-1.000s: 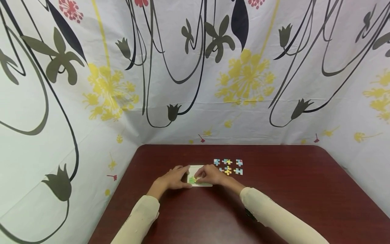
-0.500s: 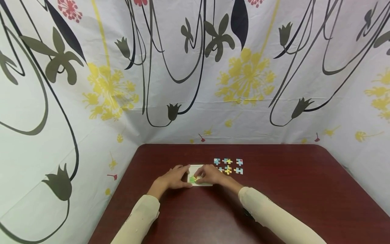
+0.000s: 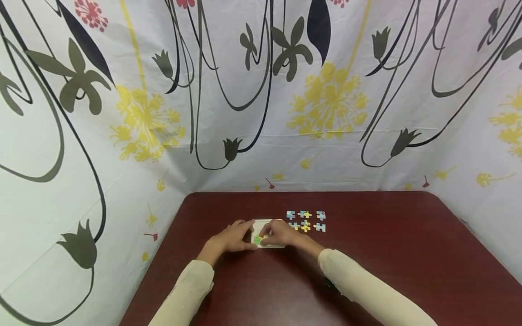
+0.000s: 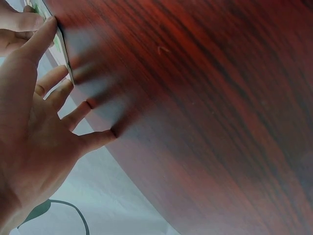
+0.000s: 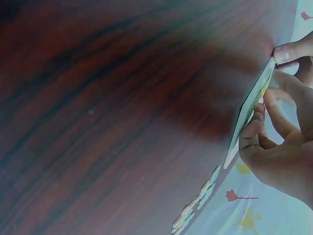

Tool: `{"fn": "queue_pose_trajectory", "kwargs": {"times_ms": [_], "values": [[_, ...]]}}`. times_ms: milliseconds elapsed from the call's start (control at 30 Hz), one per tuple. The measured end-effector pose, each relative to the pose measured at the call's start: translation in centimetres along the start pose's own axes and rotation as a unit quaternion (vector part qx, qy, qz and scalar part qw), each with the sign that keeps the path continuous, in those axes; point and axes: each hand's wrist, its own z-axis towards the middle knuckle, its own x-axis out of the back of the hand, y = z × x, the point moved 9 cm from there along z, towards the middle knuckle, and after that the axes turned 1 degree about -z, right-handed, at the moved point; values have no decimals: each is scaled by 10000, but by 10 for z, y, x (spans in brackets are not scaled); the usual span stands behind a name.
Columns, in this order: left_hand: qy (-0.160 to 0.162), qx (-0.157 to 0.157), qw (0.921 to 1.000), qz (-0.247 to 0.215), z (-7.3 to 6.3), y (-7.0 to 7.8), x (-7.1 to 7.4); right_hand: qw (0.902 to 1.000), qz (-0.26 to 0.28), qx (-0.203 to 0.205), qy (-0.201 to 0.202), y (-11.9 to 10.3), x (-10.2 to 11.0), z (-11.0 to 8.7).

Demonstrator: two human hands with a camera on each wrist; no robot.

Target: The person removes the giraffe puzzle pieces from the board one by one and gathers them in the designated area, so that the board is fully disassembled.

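A small white puzzle board (image 3: 261, 224) lies on the table in the head view, with a green puzzle part (image 3: 256, 240) in its near left corner. My left hand (image 3: 234, 238) is spread along the board's left side, its thumb at the near corner and a fingertip at the far corner. In the left wrist view its other fingers (image 4: 78, 116) touch the tabletop. Over the board, my right hand (image 3: 281, 233) pinches a yellowish puzzle piece (image 3: 261, 237) between thumb and fingers, low against the board beside the green part. The fingers hide most of that piece.
To the right of the board, several loose puzzle pieces (image 3: 305, 226) lie in two rows, blue and yellow. The dark red wooden table (image 3: 379, 258) has rounded far corners. A floral white cloth (image 3: 261, 176) hangs behind it and at the sides.
Both hands stay at the board. The right thumb and fingers shift very slightly over the puzzle piece; the loose pieces have not moved.
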Motion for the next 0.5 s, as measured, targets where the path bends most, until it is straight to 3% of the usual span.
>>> {"fn": "queue_pose_trajectory", "kwargs": {"times_ms": [500], "values": [[-10,30,9999,109,1,0,-1,9991,95,-352,216,4,-3,0]]}}
